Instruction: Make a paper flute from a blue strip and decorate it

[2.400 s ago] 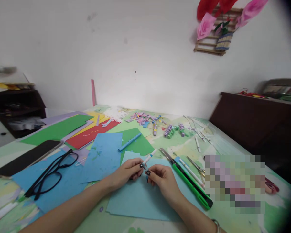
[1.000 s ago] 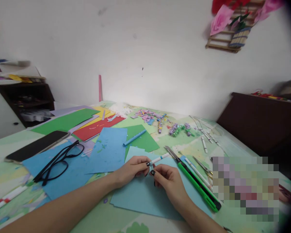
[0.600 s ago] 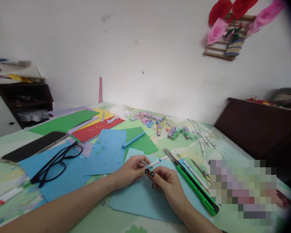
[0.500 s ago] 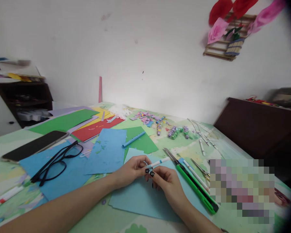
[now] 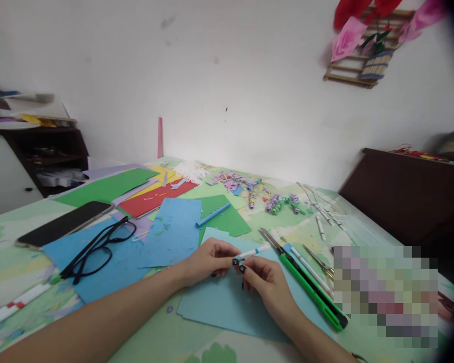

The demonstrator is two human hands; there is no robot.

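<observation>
My left hand (image 5: pixel 214 259) is closed on a slim white stick with a blue band (image 5: pixel 254 252), which slants up to the right. My right hand (image 5: pixel 263 277) meets it, thumb and finger pinched on a small light blue paper strip (image 5: pixel 240 262) at the stick's lower end. Fingers hide part of the strip and the stick. Under both hands lie light blue paper sheets (image 5: pixel 219 307). To the right, a green utility knife (image 5: pixel 314 290) lies with its blade out, beside another white stick (image 5: pixel 312 272) and scissors (image 5: pixel 320 261).
Left are black glasses (image 5: pixel 94 252), a phone (image 5: pixel 66 224) and a white marker (image 5: pixel 17 305). Coloured paper sheets (image 5: pixel 106 186) spread behind, with a blue rolled tube (image 5: pixel 213 215) on green paper. Farther back lie paper scraps (image 5: pixel 230 181) and curled paper pieces (image 5: pixel 283 203). A wall stands behind.
The camera view has shifted slightly, so things sit a little farther right. Both hands stay together at the stick, with the fingers slightly shifted and the light blue strip showing more clearly.
</observation>
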